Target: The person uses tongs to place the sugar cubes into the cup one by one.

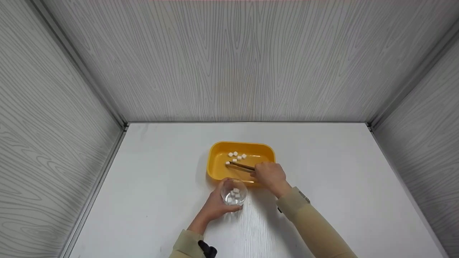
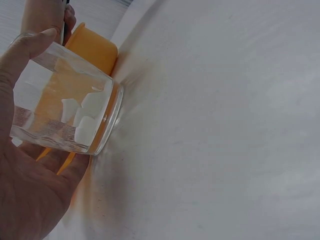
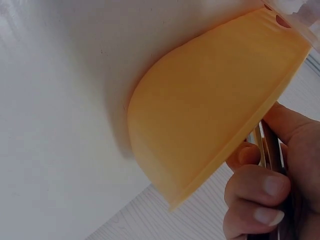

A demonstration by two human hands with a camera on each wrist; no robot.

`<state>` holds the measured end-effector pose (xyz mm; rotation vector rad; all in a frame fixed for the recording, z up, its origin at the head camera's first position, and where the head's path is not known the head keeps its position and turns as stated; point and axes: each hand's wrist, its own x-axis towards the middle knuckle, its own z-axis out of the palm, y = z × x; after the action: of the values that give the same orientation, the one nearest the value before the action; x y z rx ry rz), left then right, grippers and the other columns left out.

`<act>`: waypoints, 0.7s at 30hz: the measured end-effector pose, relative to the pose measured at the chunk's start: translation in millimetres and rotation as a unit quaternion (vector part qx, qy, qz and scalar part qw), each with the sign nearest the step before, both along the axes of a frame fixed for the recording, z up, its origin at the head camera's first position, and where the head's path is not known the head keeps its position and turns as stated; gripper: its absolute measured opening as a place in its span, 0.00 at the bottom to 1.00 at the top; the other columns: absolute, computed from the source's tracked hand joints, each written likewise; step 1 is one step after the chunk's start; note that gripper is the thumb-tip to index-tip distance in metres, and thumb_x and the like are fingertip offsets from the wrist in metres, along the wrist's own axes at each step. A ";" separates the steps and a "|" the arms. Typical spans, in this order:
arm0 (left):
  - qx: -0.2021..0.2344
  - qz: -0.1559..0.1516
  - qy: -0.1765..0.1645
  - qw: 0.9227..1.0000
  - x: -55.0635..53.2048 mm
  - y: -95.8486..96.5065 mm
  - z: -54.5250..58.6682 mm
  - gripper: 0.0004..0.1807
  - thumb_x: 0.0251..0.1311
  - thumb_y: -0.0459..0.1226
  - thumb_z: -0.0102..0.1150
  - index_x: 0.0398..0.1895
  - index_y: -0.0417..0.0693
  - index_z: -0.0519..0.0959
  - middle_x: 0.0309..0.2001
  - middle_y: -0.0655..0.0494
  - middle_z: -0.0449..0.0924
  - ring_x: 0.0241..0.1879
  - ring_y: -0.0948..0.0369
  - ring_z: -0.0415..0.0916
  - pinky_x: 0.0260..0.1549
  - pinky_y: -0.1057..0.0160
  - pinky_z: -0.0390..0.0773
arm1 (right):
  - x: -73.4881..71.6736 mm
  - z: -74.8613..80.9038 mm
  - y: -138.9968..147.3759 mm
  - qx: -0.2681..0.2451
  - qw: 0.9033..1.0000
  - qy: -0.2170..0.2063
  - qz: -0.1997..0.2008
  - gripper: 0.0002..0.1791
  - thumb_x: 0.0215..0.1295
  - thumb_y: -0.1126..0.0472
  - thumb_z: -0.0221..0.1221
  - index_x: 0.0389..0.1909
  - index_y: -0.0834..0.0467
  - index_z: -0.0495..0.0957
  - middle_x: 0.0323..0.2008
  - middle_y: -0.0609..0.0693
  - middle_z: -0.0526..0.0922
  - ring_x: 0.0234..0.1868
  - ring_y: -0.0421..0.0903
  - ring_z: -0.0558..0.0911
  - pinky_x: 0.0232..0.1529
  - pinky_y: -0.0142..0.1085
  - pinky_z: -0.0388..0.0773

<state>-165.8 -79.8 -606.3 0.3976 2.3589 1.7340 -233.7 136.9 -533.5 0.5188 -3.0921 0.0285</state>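
My left hand (image 1: pixel 216 203) holds a clear glass (image 2: pixel 67 97), thumb on one side and fingers on the other. Several white cubes (image 2: pixel 88 114) lie at the bottom of the glass, whose base is right at the table top. Just beyond it is a yellow tray (image 1: pixel 214 168) with several more white cubes (image 1: pixel 239 157) inside. Over the tray's near right rim, my right hand (image 1: pixel 270 176) grips slim dark tongs (image 1: pixel 244 166) with curled fingers. The tongs' tips are right at one white cube (image 1: pixel 227 163) on the left of the tray. The tray wall hides those tips in the right wrist view.
Both things are on a white table (image 1: pixel 161 172). A grey wood-grain panel (image 1: pixel 247 64) rises behind it, with similar panels at the left and right. The glass stands close against the tray's near side, left of the right forearm.
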 end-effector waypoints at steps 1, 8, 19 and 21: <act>-0.001 0.000 0.000 1.000 0.0 0.0 -0.4 0.57 0.36 0.46 0.82 0.71 0.47 0.58 0.67 0.52 0.66 0.65 0.55 0.62 0.65 0.49 0.60 | -0.1 -0.1 -0.2 0.001 1.000 -0.002 -0.001 0.19 0.61 0.45 0.66 0.29 0.59 0.85 0.18 0.49 0.77 0.18 0.49 0.76 0.25 0.46 0.81; -0.012 0.003 -0.001 1.000 0.9 -0.1 -0.8 0.57 0.37 0.46 0.82 0.72 0.47 0.58 0.67 0.50 0.66 0.66 0.54 0.62 0.64 0.49 0.60 | 0.5 -0.8 -0.2 0.005 1.000 -0.002 0.000 0.19 0.61 0.45 0.66 0.29 0.59 0.85 0.18 0.49 0.77 0.17 0.47 0.75 0.24 0.46 0.80; -0.005 0.002 -0.008 1.000 1.2 0.0 0.7 0.57 0.37 0.45 0.82 0.72 0.48 0.58 0.68 0.50 0.65 0.66 0.53 0.62 0.65 0.48 0.59 | 3.5 -1.0 6.0 -0.002 1.000 0.001 0.007 0.19 0.63 0.46 0.65 0.28 0.59 0.83 0.20 0.50 0.77 0.17 0.48 0.74 0.22 0.45 0.79; -0.002 0.002 -0.007 1.000 0.7 0.1 0.7 0.57 0.38 0.45 0.82 0.72 0.47 0.58 0.68 0.50 0.65 0.66 0.53 0.62 0.65 0.48 0.59 | 3.6 -1.2 7.6 -0.007 1.000 0.004 0.007 0.19 0.62 0.45 0.65 0.28 0.59 0.83 0.20 0.50 0.77 0.17 0.48 0.74 0.22 0.45 0.78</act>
<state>-165.0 -79.7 -605.6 0.3806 2.3552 1.7267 -230.2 144.5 -534.7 0.5379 -3.0777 0.0470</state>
